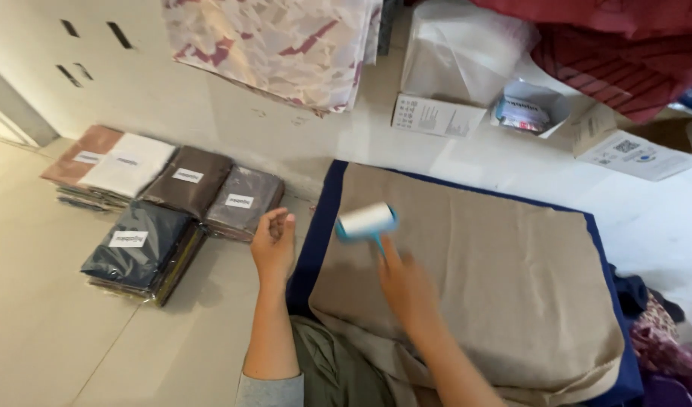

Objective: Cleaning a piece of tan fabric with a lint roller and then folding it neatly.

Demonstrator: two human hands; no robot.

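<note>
**Lint roller at the near-left part of the beige cloth**

The lint roller (367, 222), a white roll on a light blue handle, sits on the beige cloth (497, 279) close to the cloth's left edge and towards its far-left corner. The right hand (406, 290) is clenched around the handle, blurred by motion, with the roll pointing away from the person. The left hand (274, 245) hangs loosely curled and grasps nothing, just off the left edge of the navy pad (316, 234) that lies under the cloth.

To do this pass well, the roll would best lie flat so its whole width meets the cloth, and strokes would best run straight and overlap, since a tilted roll picks up only along one rim. The cloth looks loose at its near edge, where it bunches towards the person's lap; a free hand pressing it down near the roller would likely stop it from creeping or wrinkling.

The pad and cloth rest on a pale floor (75, 332). To the left, near the wall, flat packs of folded fabric (165, 211) in clear wrap are stacked in pink, white, brown, grey and dark blue. Beyond the far edge of the pad stand open cardboard boxes (466, 83), one holding a roll of tape or the like, too small to tell. A patterned sheet (286, 45) hangs above, and red cloth (617, 53) is heaped at the far right.
</note>
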